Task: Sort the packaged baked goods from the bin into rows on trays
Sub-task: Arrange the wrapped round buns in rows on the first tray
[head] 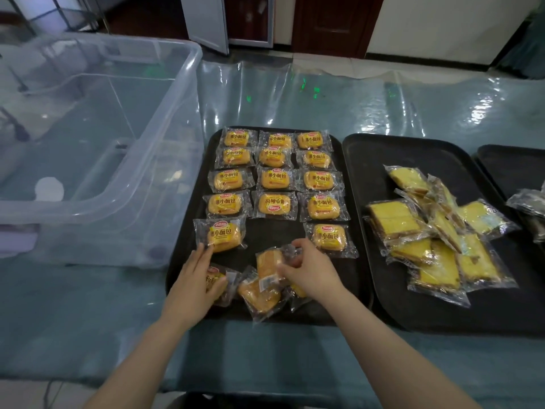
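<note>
A person stands at a table covered in clear plastic sheeting, seen from a head-worn camera looking down at both bare hands. On the left sits a large clear plastic bin (97, 137), which looks emptied of packets. In the middle lies a black tray (188, 231) holding small wrapped buns in 3 columns: 4 full rows, then a 5th row with a gap in its centre.

The left hand (194, 278) lies with fingers nearly straight, flat on a bun packet (219, 286) at the tray's near left corner, fingertips touching the 5th-row left packet (222, 236). The right hand (306, 270) has its fingers curled around the crinkled wrapper end of an upside-down packet (268, 267), gripping it. This packet overlaps another face-down packet (259, 295) just beside it.

To the right, a second black tray (368, 160) carries a loose heap of wrapped cake slices (436, 231), not yet in rows. A third tray (501, 166) is partly visible at the far right.

The likely risks: the slick wrapper end could slip from the pinch, dropping the packet onto its neighbours; lifting it could drag the overlapping packet along; the left fingertips could nudge the 5th-row packet out of line. The gripped packet also faces label down, so it may land mismatched with the row.
</note>
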The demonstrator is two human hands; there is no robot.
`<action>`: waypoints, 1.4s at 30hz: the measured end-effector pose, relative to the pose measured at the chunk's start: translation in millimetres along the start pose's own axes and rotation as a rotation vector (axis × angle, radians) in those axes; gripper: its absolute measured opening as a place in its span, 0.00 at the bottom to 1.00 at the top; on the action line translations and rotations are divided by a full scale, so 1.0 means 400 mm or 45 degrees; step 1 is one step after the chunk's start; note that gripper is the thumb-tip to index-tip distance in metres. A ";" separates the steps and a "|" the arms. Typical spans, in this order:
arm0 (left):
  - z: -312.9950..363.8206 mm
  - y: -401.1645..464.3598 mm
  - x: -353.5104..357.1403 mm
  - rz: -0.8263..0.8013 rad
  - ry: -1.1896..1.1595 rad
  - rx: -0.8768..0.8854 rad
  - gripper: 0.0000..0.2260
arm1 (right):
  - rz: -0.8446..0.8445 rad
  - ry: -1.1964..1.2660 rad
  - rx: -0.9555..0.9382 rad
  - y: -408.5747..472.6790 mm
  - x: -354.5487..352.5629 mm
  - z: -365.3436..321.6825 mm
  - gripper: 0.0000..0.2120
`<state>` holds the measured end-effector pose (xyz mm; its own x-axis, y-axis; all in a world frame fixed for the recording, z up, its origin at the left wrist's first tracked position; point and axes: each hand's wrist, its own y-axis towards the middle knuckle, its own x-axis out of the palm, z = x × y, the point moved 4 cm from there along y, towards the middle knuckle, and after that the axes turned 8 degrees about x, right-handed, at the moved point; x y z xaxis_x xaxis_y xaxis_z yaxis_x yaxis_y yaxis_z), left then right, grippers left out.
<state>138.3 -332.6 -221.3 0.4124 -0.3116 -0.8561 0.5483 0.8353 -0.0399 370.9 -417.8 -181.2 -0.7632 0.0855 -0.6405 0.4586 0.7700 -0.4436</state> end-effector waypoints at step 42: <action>-0.004 -0.006 0.021 -0.060 0.244 -0.070 0.42 | 0.395 -0.698 -0.434 0.078 0.072 -0.049 0.25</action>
<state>139.4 -336.7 -229.2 0.2386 -0.2634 -0.9347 0.5213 0.8468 -0.1056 354.2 -378.9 -201.2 -0.2412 0.0714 -0.9679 0.3816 0.9239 -0.0269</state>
